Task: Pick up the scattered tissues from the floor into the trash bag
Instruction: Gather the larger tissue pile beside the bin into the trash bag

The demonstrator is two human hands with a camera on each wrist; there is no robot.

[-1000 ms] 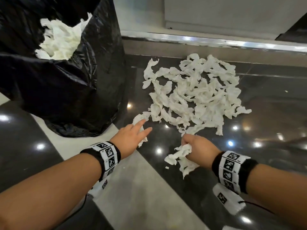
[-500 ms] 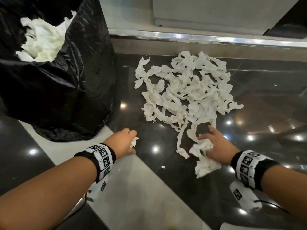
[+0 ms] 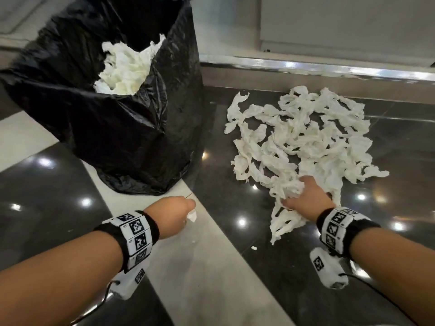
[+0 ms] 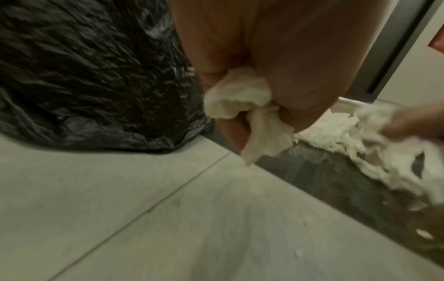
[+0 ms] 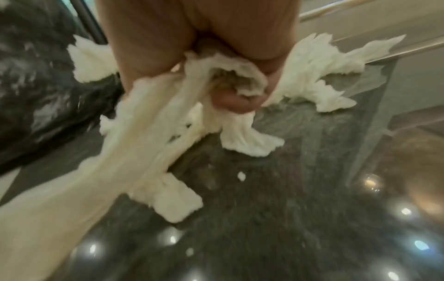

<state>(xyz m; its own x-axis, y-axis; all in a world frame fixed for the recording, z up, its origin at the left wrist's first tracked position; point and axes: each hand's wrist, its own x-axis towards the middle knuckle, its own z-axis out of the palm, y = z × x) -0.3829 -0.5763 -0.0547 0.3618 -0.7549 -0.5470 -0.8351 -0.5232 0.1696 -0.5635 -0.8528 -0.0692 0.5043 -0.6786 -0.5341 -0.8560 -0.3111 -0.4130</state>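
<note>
A black trash bag (image 3: 122, 128) stands open at the upper left, with white tissues (image 3: 127, 69) inside it. Many crumpled white tissues (image 3: 306, 135) lie in a heap on the dark polished floor to its right. My left hand (image 3: 174, 215) hovers just in front of the bag's base, fingers curled round a small tissue piece (image 4: 242, 100). My right hand (image 3: 306, 196) is at the near edge of the heap and grips a bunch of tissue strips (image 5: 192, 106) that trail down toward the floor (image 3: 282, 222).
A pale floor strip (image 3: 207, 267) runs diagonally between my arms over the dark glossy floor (image 3: 270, 278). A metal threshold (image 3: 329, 69) and a light wall panel close off the far side. Tiny tissue crumbs (image 3: 253, 248) lie near the strip's edge.
My left hand has closed on a small tissue piece and pulled back toward the bag's base. My right hand has moved forward to the heap's edge, gathering more strips.
</note>
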